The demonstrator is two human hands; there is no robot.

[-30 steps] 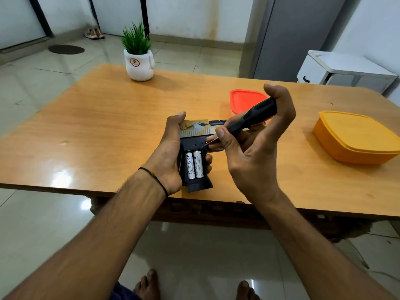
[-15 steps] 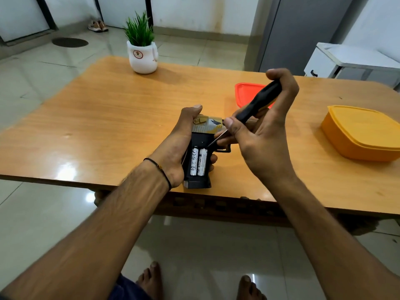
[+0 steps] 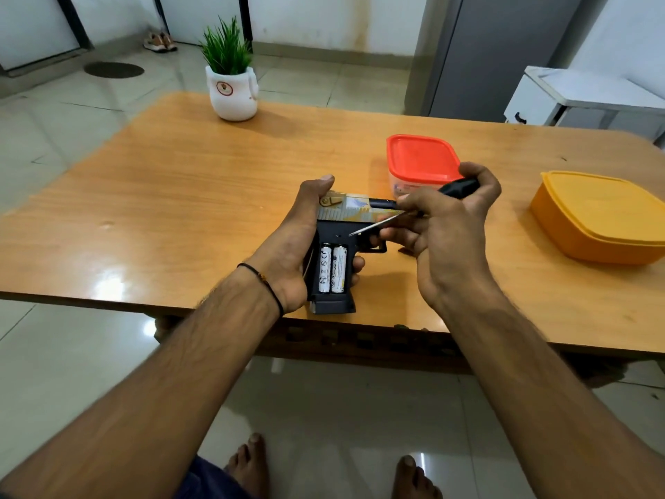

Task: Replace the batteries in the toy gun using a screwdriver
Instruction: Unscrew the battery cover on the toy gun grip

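A black and gold toy gun (image 3: pixel 338 232) lies on its side near the table's front edge, gripped around the handle by my left hand (image 3: pixel 291 243). Its battery compartment is uncovered, and two white batteries (image 3: pixel 333 269) sit side by side in it. My right hand (image 3: pixel 446 228) holds a black-handled screwdriver (image 3: pixel 457 188). The metal tip points left and rests on the gun's black body just above the batteries.
A clear container with a red lid (image 3: pixel 421 158) stands just behind my right hand. An orange lidded box (image 3: pixel 604 214) sits at the right. A white plant pot (image 3: pixel 234 91) stands at the far side of the wooden table (image 3: pixel 180 196).
My right hand has lowered and flattened the screwdriver, so its shaft now lies more level. The gun and my left hand stay in about the same place.
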